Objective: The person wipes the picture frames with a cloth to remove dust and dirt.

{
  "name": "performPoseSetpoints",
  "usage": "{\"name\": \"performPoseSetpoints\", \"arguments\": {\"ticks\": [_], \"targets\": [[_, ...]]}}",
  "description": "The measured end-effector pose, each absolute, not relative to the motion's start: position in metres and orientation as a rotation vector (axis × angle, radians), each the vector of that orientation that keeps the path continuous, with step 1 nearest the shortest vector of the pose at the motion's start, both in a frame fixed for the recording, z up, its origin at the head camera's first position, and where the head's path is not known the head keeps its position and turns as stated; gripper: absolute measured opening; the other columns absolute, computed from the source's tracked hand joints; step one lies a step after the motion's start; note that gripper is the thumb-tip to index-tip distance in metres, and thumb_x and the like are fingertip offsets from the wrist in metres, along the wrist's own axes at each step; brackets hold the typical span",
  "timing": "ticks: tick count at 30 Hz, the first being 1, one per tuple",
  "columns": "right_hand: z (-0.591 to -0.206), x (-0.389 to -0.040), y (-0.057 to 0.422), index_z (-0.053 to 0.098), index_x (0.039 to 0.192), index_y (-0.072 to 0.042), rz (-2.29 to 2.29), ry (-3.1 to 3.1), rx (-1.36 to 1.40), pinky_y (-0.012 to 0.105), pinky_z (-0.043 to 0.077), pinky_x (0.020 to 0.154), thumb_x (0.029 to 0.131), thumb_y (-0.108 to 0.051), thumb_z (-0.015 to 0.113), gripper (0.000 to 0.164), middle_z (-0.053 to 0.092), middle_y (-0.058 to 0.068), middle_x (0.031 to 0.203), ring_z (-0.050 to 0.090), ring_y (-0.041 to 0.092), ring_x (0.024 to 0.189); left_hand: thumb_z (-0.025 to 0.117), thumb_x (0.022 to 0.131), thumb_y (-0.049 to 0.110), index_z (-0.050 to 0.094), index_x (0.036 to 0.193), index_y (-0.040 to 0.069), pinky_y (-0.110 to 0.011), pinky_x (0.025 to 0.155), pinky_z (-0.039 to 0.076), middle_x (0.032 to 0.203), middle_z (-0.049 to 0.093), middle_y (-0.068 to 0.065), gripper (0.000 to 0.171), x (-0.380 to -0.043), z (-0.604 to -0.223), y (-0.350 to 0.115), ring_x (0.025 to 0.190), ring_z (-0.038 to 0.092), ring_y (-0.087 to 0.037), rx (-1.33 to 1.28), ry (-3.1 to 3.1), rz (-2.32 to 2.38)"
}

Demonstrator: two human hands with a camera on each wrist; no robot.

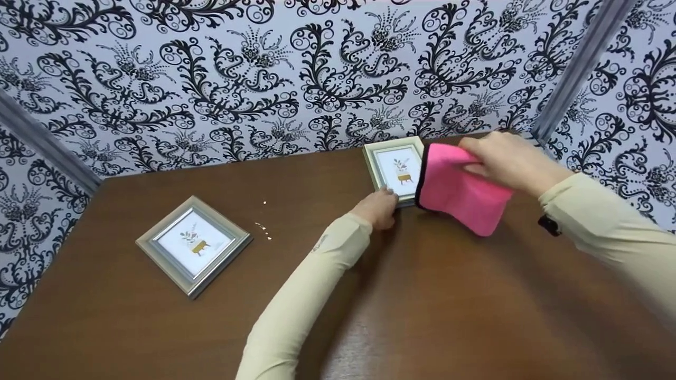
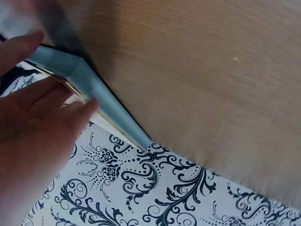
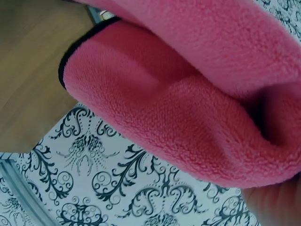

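A picture frame [image 1: 397, 168] with a plant print lies at the back of the brown table [image 1: 443, 306]. My left hand [image 1: 377, 208] holds its near-left corner; in the left wrist view, the thumb [image 2: 21, 51] and fingers lie on either side of the frame's edge [image 2: 106, 101]. My right hand [image 1: 504, 161] grips a pink cloth [image 1: 459, 190] with a black border, which hangs over the right side of that frame. In the right wrist view, the fluffy cloth [image 3: 155, 103] fills most of the picture and hides most of the hand.
A second picture frame [image 1: 194, 247] lies turned at an angle on the left of the table. Small white bits [image 1: 263, 228] are scattered to its right. Black-and-white patterned walls [image 1: 253, 79] stand behind the table and at both sides.
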State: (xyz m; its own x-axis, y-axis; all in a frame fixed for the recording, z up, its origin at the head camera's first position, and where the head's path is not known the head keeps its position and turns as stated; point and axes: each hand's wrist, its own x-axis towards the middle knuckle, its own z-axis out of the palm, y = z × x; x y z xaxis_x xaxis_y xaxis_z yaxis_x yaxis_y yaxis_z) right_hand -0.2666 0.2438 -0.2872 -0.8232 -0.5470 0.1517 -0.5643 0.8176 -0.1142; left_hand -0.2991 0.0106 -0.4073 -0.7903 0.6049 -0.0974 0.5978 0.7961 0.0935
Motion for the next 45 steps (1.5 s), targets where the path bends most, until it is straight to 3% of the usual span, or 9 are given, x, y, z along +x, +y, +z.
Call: {"name": "performPoseSetpoints", "arguments": {"ticks": [4, 10, 15, 19, 23, 28, 32, 38, 45], "targets": [[-0.289, -0.263, 0.228, 0.061, 0.087, -0.007, 0.260, -2.878, 0.967, 0.033, 0.051, 0.054, 0.084, -0.008, 0.073, 0.013, 0.062, 0.004, 0.072, 0.059, 0.017, 0.059, 0.068, 0.085, 0.012, 0.056, 0.124, -0.003, -0.035, 0.105, 0.037, 0.131, 0.051, -0.018, 0.043, -0.297, -0.398, -0.008, 0.126, 0.044, -0.029, 1.015, 2.830, 0.088], [-0.288, -0.253, 0.204, 0.060, 0.087, -0.008, 0.394, -2.895, 1.197, 0.031, 0.048, 0.053, 0.087, -0.006, 0.068, 0.008, 0.056, -0.001, 0.067, 0.054, 0.012, 0.057, 0.069, 0.085, 0.010, 0.066, 0.109, -0.001, -0.053, 0.110, 0.024, 0.149, 0.032, -0.024, 0.027, -0.278, -0.371, -0.066, 0.141, 0.021, -0.038, 0.958, 2.777, 0.073], [-0.280, -0.244, 0.184, 0.061, 0.101, -0.006, 0.470, -2.964, 1.339, 0.030, 0.044, 0.053, 0.091, -0.004, 0.058, 0.011, 0.051, -0.002, 0.069, 0.048, 0.011, 0.058, 0.072, 0.081, 0.013, 0.068, 0.099, 0.000, -0.057, 0.102, 0.035, 0.140, 0.045, -0.024, 0.023, -0.251, -0.353, -0.130, 0.135, 0.033, -0.042, 0.893, 2.937, -0.078], [-0.277, -0.239, 0.173, 0.058, 0.098, -0.007, 0.517, -2.970, 1.440, 0.029, 0.041, 0.052, 0.090, -0.003, 0.055, 0.010, 0.046, -0.002, 0.068, 0.044, 0.010, 0.058, 0.071, 0.078, 0.010, 0.067, 0.095, -0.002, -0.057, 0.091, 0.045, 0.115, 0.060, -0.023, 0.021, -0.224, -0.356, -0.181, 0.118, 0.050, -0.043, 0.790, 3.131, -0.056], [-0.275, -0.237, 0.168, 0.056, 0.098, -0.009, 0.548, -2.916, 1.508, 0.028, 0.039, 0.052, 0.091, -0.005, 0.058, 0.008, 0.042, -0.005, 0.067, 0.042, 0.009, 0.059, 0.075, 0.074, 0.012, 0.064, 0.089, -0.003, -0.056, 0.073, 0.050, 0.093, 0.061, -0.021, 0.024, -0.199, -0.370, -0.221, 0.096, 0.057, -0.041, 0.604, 3.186, -0.032], [-0.269, -0.236, 0.165, 0.055, 0.091, -0.011, 0.538, -2.860, 1.551, 0.027, 0.037, 0.052, 0.091, -0.008, 0.063, 0.009, 0.041, -0.007, 0.065, 0.041, 0.008, 0.058, 0.078, 0.071, 0.017, 0.060, 0.090, -0.002, -0.057, 0.062, 0.050, 0.085, 0.060, -0.019, 0.032, -0.185, -0.388, -0.255, 0.083, 0.059, -0.041, 0.425, 3.105, 0.013], [-0.264, -0.237, 0.165, 0.056, 0.088, -0.014, 0.486, -2.826, 1.574, 0.027, 0.040, 0.054, 0.089, -0.005, 0.065, 0.012, 0.045, -0.006, 0.067, 0.044, 0.009, 0.059, 0.075, 0.073, 0.010, 0.054, 0.090, -0.001, -0.056, 0.052, 0.050, 0.080, 0.058, -0.021, 0.029, -0.180, -0.400, -0.265, 0.072, 0.060, -0.041, 0.386, 3.125, 0.040], [-0.261, -0.238, 0.174, 0.062, 0.098, -0.013, 0.443, -2.798, 1.567, 0.027, 0.044, 0.053, 0.087, -0.002, 0.067, 0.017, 0.057, -0.005, 0.074, 0.048, 0.008, 0.060, 0.067, 0.074, -0.009, 0.051, 0.096, -0.003, -0.053, 0.048, 0.050, 0.079, 0.055, -0.023, 0.028, -0.183, -0.408, -0.255, 0.066, 0.060, -0.043, 0.358, 3.168, -0.045], [-0.262, -0.242, 0.187, 0.065, 0.106, -0.012, 0.432, -2.808, 1.523, 0.031, 0.050, 0.060, 0.086, -0.001, 0.068, 0.023, 0.066, -0.001, 0.086, 0.058, 0.010, 0.069, 0.067, 0.075, -0.008, 0.052, 0.095, -0.001, -0.051, 0.046, 0.050, 0.079, 0.054, -0.023, 0.026, -0.185, -0.415, -0.237, 0.065, 0.059, -0.041, 0.430, 3.236, -0.033]]}}
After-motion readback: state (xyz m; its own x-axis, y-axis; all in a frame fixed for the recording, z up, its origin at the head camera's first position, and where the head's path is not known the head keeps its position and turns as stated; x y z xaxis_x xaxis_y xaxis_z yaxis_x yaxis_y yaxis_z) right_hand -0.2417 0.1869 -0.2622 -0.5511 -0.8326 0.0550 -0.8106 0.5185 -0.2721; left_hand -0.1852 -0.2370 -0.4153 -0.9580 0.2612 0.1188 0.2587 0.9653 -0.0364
